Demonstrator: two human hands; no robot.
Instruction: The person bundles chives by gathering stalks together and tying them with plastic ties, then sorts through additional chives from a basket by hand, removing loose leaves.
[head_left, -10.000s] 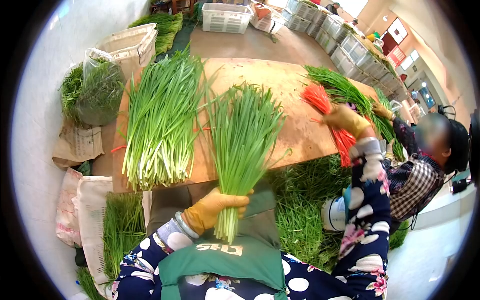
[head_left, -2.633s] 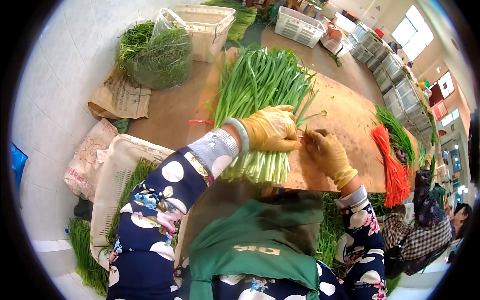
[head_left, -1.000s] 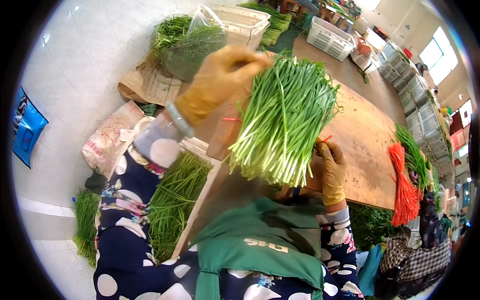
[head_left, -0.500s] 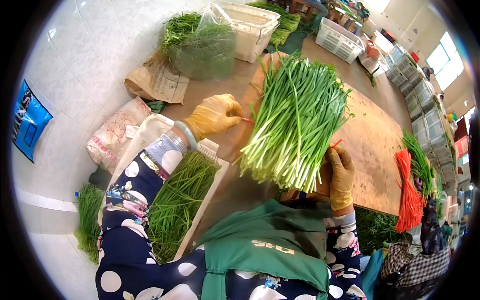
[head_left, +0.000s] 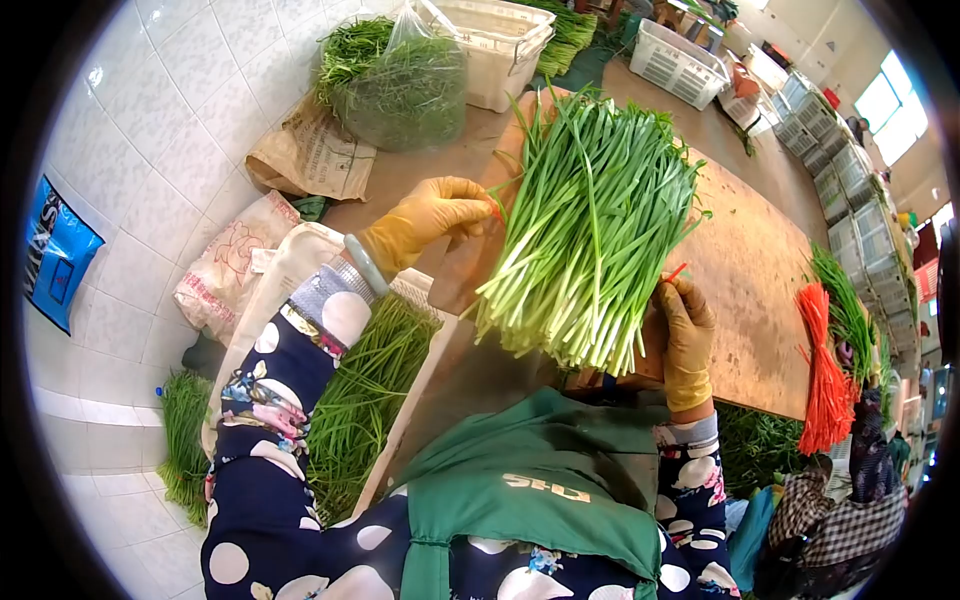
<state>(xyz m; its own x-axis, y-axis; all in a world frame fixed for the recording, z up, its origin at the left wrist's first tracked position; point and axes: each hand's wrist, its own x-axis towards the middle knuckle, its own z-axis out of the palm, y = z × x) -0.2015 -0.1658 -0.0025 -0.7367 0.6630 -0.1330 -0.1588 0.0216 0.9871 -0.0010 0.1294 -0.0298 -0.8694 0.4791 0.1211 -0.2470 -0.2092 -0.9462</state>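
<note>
Greens [head_left: 600, 230] at left on the surface [head_left: 755, 270], stems past its near edge; red tie ends [head_left: 677, 271] pinched either side in left hand [head_left: 425, 222] and right hand [head_left: 689, 345], each grip narrow, probably to keep them clear of leaves.

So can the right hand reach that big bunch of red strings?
Probably yes: bare tabletop lies between the right hand and the red strings, but its fingers pinch a red tie and might need to let go first.
</note>
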